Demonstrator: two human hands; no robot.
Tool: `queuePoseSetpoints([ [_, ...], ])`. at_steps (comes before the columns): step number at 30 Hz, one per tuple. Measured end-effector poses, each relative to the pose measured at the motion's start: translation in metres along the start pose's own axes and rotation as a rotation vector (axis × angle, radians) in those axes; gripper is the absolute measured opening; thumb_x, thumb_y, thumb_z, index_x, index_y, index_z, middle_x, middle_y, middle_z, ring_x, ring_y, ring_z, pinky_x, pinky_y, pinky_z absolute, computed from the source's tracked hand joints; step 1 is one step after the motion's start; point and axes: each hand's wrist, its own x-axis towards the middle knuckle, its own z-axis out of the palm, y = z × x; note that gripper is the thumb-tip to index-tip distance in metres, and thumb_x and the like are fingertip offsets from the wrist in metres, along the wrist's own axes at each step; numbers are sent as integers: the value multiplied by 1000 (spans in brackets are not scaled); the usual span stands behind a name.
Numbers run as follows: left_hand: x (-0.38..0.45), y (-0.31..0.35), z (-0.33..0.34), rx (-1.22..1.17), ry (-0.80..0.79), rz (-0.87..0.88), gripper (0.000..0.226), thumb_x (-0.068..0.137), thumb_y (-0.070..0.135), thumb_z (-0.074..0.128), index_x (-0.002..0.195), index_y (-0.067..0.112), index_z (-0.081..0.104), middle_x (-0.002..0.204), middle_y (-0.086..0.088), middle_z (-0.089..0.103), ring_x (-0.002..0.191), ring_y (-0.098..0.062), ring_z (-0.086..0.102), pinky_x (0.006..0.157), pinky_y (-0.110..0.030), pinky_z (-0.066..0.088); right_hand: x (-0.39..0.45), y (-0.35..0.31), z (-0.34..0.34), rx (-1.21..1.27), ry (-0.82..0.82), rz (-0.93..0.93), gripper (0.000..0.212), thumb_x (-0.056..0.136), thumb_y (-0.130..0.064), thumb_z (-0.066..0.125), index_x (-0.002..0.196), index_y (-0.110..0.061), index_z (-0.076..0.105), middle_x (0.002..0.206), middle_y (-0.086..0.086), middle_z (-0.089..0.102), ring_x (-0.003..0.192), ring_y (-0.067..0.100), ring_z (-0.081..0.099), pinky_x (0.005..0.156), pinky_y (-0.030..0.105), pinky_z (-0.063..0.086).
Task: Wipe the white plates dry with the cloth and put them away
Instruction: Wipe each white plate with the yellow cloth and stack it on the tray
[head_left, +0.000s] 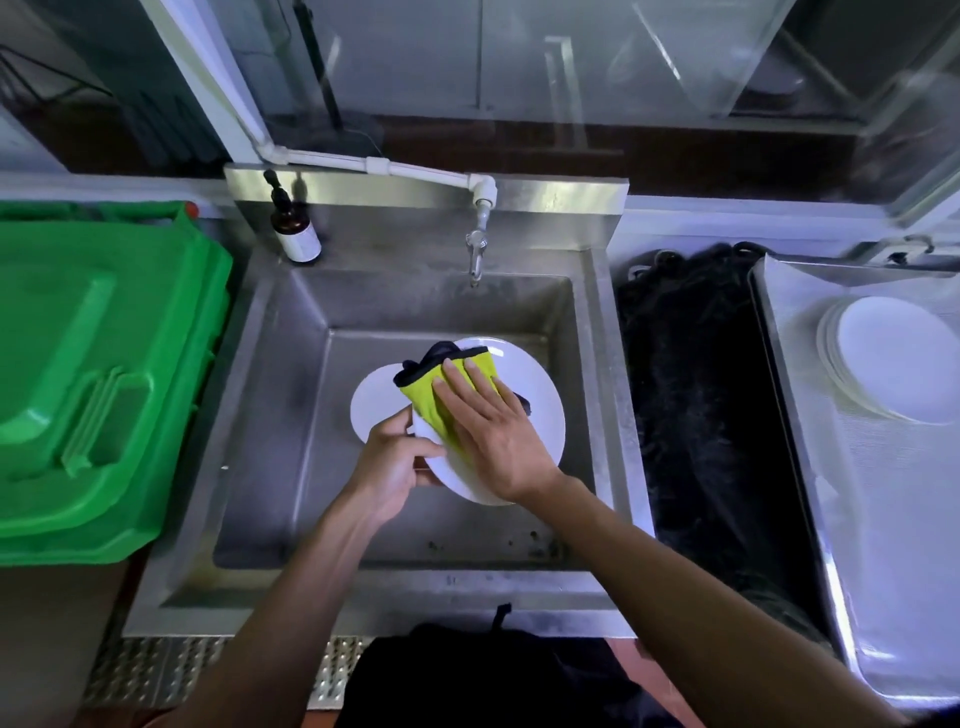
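Over the steel sink (270, 374) I hold a white plate (540, 405) tilted toward me. My left hand (395, 457) grips its near-left rim, thumb on top. My right hand (493, 431) lies flat with straight fingers on a yellow-green cloth with a black edge (447, 384), pressing it against the plate's face. A second white plate (371, 400) shows behind and to the left, lower in the sink. A stack of white plates (893, 358) rests on the metal tray (810, 467) at the right.
A tap (477, 249) hangs over the back of the sink, with a brown pump bottle (296, 228) to its left. A green bin lid (98, 374) fills the left side. A black mat (696, 395) lies between sink and tray.
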Motion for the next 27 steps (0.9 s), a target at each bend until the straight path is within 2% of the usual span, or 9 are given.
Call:
queuePoseSetpoints([
  [4,-9,0,6,12,54,9,50,60,3,65,106,17,75,106,-11,73,88,-31,70,65,-44,59,9,3,-8,31,23,131,52,110,-24,36,161,-20,25,169,-3,8,157,23,1,124,52,17],
  [8,-18,0,15,31,138,43,59,58,3,65,116,15,71,116,-14,71,96,-34,69,77,-58,60,14,13,-15,53,71,278,53,111,-25,33,161,-21,20,170,-2,3,157,23,-2,125,50,14],
  [14,-22,4,29,-8,237,101,56,60,1,65,114,17,72,115,-11,73,101,-37,69,68,-46,61,7,21,-11,87,116,406,53,112,-29,25,163,-23,12,170,-4,-4,157,20,-9,127,48,5],
  [19,-22,1,42,-34,329,135,64,59,1,63,120,18,71,118,-7,74,110,-37,67,77,-54,62,-9,16,-4,194,96,477,54,111,-24,27,163,-20,11,170,-2,1,157,20,-5,126,49,9],
  [21,-22,-1,46,-39,356,139,63,60,0,62,120,19,72,118,-5,74,111,-37,67,76,-54,62,-15,10,-2,253,91,491,54,111,-22,28,163,-19,11,170,-2,2,157,20,-5,125,50,10],
  [25,-17,-4,57,-70,381,148,56,73,-16,56,117,16,72,113,-7,76,108,-37,68,67,-42,61,-25,-10,1,364,97,475,55,110,-20,29,162,-20,12,170,-5,-1,157,20,-5,125,52,13],
  [27,-14,-4,61,-75,395,143,57,75,-18,53,118,14,72,111,-10,76,100,-35,68,63,-37,58,-31,-20,3,391,97,420,54,111,-22,29,163,-20,13,170,-5,0,157,21,-5,124,53,15],
])
